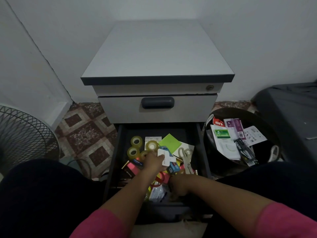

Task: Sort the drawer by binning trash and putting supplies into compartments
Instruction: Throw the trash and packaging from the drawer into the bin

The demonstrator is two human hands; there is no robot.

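Standing center frame, grey cabinet is presenting open drawer; bin right. Left hand is pinching white card; right hand curled, contents unclear.

Black wire-mesh basket cut off at left frame edge, right hand's fingers hidden among drawer clutter, print on small white card unreadable.

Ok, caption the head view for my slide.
Left hand holds a white card over the open drawer; bin alongside holds packaging.
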